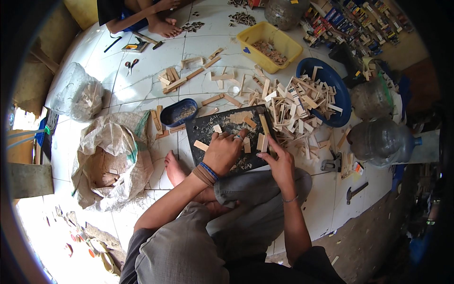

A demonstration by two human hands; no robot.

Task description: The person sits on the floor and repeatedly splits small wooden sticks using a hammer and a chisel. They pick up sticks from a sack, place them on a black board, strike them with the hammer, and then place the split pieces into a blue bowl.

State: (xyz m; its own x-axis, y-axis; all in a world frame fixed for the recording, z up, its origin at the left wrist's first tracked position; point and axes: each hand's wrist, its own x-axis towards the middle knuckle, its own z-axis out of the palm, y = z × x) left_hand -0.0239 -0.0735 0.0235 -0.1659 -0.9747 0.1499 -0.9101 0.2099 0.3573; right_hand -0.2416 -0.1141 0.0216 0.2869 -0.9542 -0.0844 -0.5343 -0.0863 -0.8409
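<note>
A black board (195,124), strewn with wood shavings and small wood pieces, lies in front of my crossed legs. Over its middle is my left hand (225,150), its fingers curled down; what they grip is mostly hidden. Close to those fingertips is a short wooden piece (247,146). At the board's right side my right hand (281,164) pinches a small pale wooden block (261,142) between thumb and fingers. A longer wooden strip (264,125) runs along that edge. Another small block (201,146) rests on the board's left part.
A heap of wood pieces (295,106) spills from a blue basin (341,90). Beyond stand a yellow tub (243,35) and a small blue tray (165,116). An open sack (90,156) sits left. A staple gun (331,162) and hammer (355,191) lie right. Another person (142,16) sits opposite.
</note>
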